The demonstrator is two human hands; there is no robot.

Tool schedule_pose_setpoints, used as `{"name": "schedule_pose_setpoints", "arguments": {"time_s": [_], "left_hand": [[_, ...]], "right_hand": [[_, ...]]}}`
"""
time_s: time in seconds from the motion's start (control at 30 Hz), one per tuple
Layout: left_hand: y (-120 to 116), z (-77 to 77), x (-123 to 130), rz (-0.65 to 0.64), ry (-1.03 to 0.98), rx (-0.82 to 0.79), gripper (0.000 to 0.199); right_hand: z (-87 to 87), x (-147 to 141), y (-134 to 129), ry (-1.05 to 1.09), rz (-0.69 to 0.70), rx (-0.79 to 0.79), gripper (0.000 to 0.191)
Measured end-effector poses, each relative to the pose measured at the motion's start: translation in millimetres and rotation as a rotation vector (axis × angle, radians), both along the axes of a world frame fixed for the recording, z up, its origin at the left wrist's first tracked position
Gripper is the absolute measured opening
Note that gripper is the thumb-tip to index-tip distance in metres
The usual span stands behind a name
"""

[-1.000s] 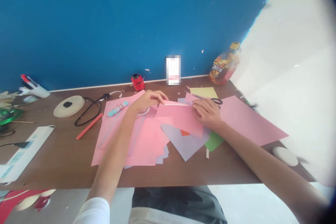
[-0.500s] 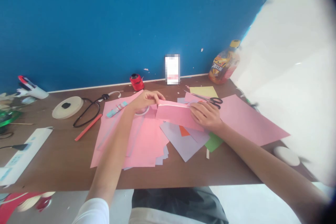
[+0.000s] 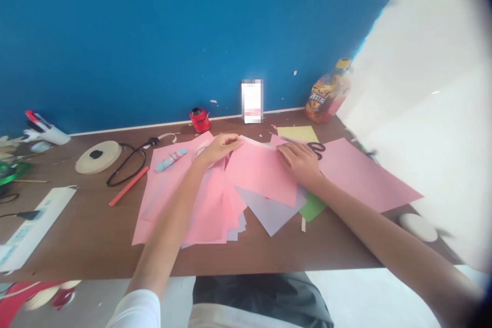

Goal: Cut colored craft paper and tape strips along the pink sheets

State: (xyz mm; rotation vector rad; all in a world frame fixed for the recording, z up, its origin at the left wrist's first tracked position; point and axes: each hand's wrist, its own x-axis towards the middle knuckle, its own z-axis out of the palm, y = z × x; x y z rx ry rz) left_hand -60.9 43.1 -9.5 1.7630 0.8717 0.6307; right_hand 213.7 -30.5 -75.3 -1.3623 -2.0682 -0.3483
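Note:
A small pink sheet of paper (image 3: pixel 263 174) with a white strip along its far edge is held between my hands, over the other papers. My left hand (image 3: pixel 220 147) pinches its far left corner with thumb and fingers. At the far right corner, my right hand (image 3: pixel 300 162) grips the sheet, its fingers bent over the edge. Beneath it lie a lavender sheet (image 3: pixel 271 218) and a green piece (image 3: pixel 313 209). Scissors (image 3: pixel 315 150) with black handles rest just beyond my right hand, their blades partly hidden.
Left of my arm are pink sheets (image 3: pixel 165 200), a glue stick (image 3: pixel 171 160), a red stick (image 3: pixel 128 186), a ribbon roll (image 3: pixel 98 157) and a power strip (image 3: pixel 36 228). Along the wall stand a red spool (image 3: pixel 200 120), a blurred phone-like screen (image 3: pixel 252 101) and a drink bottle (image 3: pixel 328 93).
The pink sheet has tilted flatter, so more of its face shows and its near edge sits lower. My left hand has shifted slightly right, and the orange piece below is mostly covered.

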Motion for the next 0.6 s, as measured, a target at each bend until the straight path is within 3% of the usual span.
{"name": "schedule_pose_setpoints", "arguments": {"time_s": [0.3,0.37,0.5,0.6], "left_hand": [[0,-15.6,14,-0.004,0.044,0.060,0.041],[1,-20.9,18,-0.033,0.054,0.088,0.040],[0,-30.8,25,-0.054,0.136,0.101,0.041],[-6,-33.7,31,-0.129,0.198,0.045,0.043]], "right_hand": [[-3.3,-6,-1,0.055,0.049,-0.155,0.025],[-2.8,-7,-3,0.159,0.082,-0.254,0.022],[5.8,-8,-10,0.392,0.297,-0.544,0.015],[12.2,-10,-11,0.485,0.328,-0.647,0.018]]}}
